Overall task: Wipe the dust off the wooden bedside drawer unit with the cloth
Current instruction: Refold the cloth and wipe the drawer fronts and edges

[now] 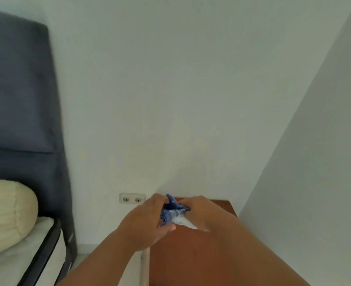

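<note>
The wooden bedside drawer unit [182, 256] shows its reddish-brown top at the bottom centre, tucked into the room corner. Above its top, both hands hold a blue and white cloth [173, 212] bunched between them. My left hand [147, 221] grips the cloth's left side with fingers curled around it. My right hand [203, 213] grips the right side, and its forearm covers much of the unit's top. The drawer fronts are out of sight.
A bed with a dark blue headboard [19, 100], a cream pillow [7, 215] and a white mattress [21, 263] stands at the left. A double wall socket [132, 198] sits on the white wall just left of the unit. A second wall closes in on the right.
</note>
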